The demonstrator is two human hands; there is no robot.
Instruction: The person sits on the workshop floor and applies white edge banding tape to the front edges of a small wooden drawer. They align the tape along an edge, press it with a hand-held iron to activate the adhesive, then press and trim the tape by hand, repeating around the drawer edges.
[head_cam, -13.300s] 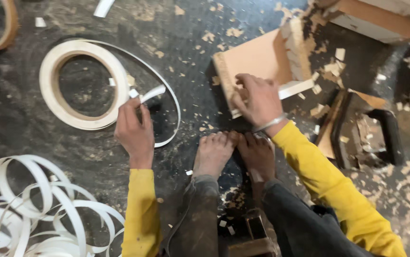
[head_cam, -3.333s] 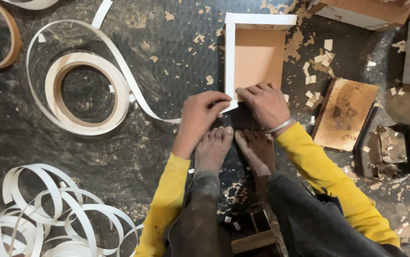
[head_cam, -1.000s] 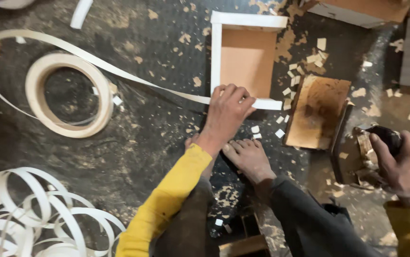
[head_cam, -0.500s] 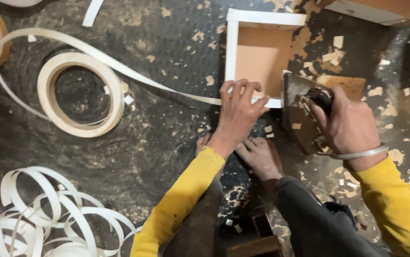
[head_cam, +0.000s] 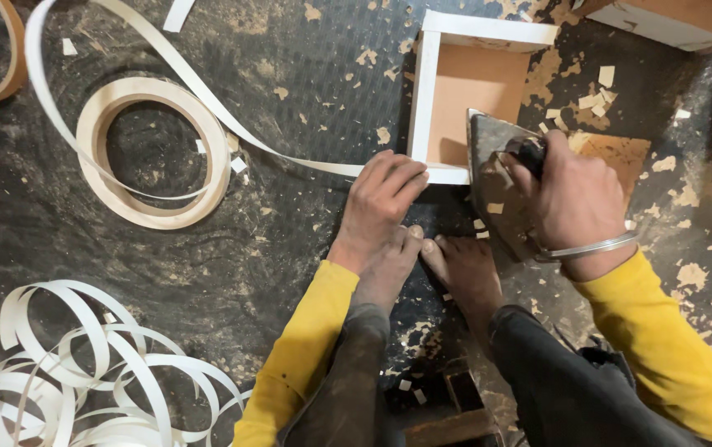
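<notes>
Right hand (head_cam: 571,199) is clamped round the dark handle of the iron (head_cam: 501,178), fingers wrapped tight, the iron's pointed nose aimed up and away from the body. Left hand (head_cam: 382,199) lies flat, fingers together and pressed down on the white strip (head_cam: 207,99) right where it meets the near edge of the box frame (head_cam: 424,91). It pins the strip and grips nothing.

The frame sits on the floor just beyond both bare feet, open side up, brown panel inside and white edging on its walls. Its near edge runs left to right, and that is the line that counts: the left fingertips rest on its left end, and the iron stands at its right end, its sole overlapping the frame's near right corner. So the iron lies to the right of the pinned spot, near it but not touching the left hand.

From the left hand the strip trails away leftward, then curves up past the tape roll (head_cam: 153,153). Loose white offcuts (head_cam: 99,372) are heaped at the lower left, well apart.
</notes>
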